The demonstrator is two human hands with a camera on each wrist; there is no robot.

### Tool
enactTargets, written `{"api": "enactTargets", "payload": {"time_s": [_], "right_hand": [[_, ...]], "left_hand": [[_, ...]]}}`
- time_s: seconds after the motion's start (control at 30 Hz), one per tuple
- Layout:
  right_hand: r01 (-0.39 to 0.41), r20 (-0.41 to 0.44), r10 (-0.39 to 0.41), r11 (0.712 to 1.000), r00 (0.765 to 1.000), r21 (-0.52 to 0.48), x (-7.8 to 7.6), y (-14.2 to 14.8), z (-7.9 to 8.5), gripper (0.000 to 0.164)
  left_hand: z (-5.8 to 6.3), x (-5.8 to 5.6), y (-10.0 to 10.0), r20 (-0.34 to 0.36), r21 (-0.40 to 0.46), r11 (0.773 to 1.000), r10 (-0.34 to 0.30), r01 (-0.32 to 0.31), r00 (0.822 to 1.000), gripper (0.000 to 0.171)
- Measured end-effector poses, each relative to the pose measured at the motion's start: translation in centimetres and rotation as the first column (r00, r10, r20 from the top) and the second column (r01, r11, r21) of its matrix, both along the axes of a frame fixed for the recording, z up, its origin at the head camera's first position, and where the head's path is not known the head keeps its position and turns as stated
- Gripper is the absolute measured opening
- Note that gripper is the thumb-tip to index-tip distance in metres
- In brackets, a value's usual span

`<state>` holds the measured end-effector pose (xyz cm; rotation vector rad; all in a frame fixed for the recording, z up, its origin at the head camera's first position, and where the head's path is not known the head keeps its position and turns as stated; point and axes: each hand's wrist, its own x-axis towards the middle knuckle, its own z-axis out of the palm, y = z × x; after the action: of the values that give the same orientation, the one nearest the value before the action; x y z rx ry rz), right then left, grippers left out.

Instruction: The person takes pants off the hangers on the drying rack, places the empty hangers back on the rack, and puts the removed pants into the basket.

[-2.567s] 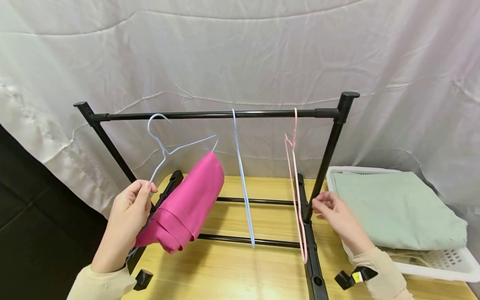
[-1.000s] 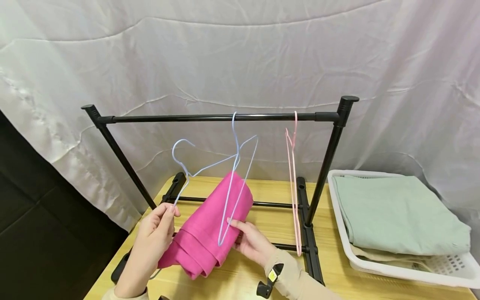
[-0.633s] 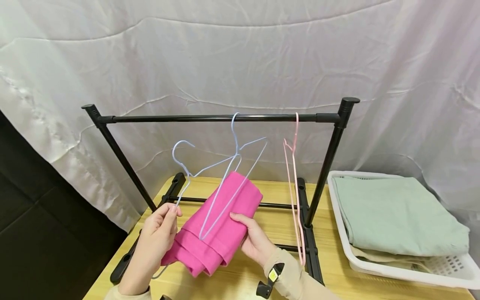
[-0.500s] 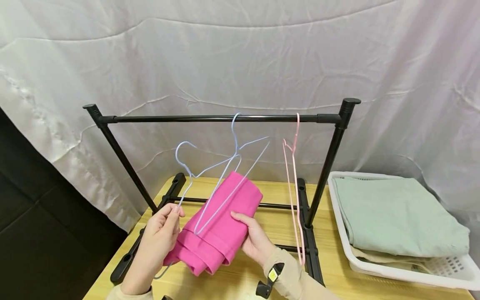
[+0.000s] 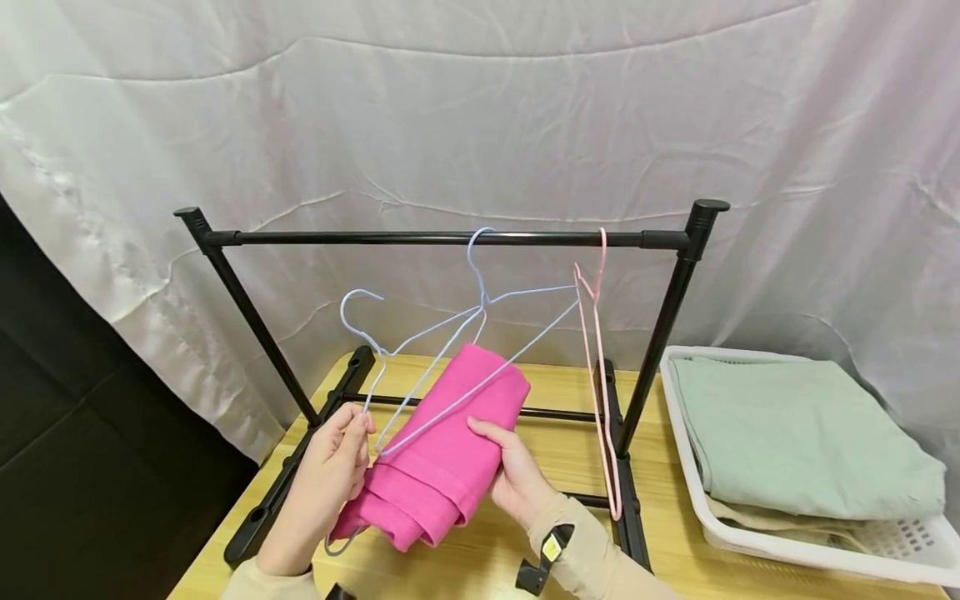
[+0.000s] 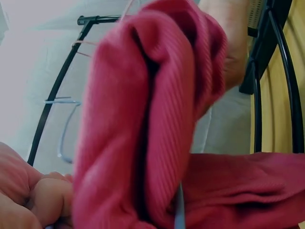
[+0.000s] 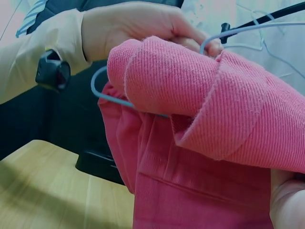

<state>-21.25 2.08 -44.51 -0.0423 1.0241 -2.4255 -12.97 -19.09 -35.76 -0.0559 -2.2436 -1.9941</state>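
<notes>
My left hand (image 5: pixel 326 479) pinches one arm of a light blue wire hanger (image 5: pixel 384 354), whose hook stands free below the rail. A folded pink ribbed garment (image 5: pixel 450 458) is draped over this hanger's bottom bar. From the right, my right hand (image 5: pixel 517 479) grips the garment, thumb on top and fingers hidden beneath. A second blue hanger (image 5: pixel 483 292) hangs from the rail, its lower bar crossing in front of the pink fabric. In the right wrist view the garment (image 7: pixel 205 95) shows layered folds, with a loop of the held hanger (image 7: pixel 97 88) poking out.
The black rack (image 5: pixel 375 238) stands on a wooden table (image 5: pixel 480 567). A pink hanger (image 5: pixel 602 383) hangs near its right post. On the right, a white basket (image 5: pixel 697 508) holds a folded pale green garment (image 5: pixel 802 437) over beige cloth. A pale curtain (image 5: pixel 480 125) covers the back.
My right hand has moved from the rack's right post onto the pink garment. My left hand brought hanger and garment right and lower. The blue hanger on the rail has swung broadside.
</notes>
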Motion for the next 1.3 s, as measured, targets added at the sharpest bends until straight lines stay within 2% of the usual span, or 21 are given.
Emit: {"api": "enactTargets", "payload": {"time_s": [0.33,0.53,0.8,1.3], "right_hand": [[0.019,0.001,-0.019,1.0,1.0,0.012,0.3,0.4,0.5,0.066],[0.029,-0.006,-0.029,1.0,1.0,0.008,0.3,1.3,0.4,0.066],[0.057,-0.004,-0.057,0.998,0.998,-0.016,0.1,2.5,-0.2,0.065],[0.048,0.0,-0.048,0.999,0.999,0.024,0.8,4.5,-1.5,0.06]], "left_hand": [[-1.0,-0.9,-0.4,0.074,-0.021,0.999,0.051,-0.05,0.996,0.026],[-1.7,-1.4,-0.8,0.106,0.0,0.998,0.066,-0.067,0.992,0.025],[-2.1,-1.9,-1.2,0.114,0.027,0.996,0.076,-0.08,0.991,0.025],[-1.6,-2.1,-1.9,0.081,0.014,0.994,0.105,-0.106,0.991,0.026]]}}
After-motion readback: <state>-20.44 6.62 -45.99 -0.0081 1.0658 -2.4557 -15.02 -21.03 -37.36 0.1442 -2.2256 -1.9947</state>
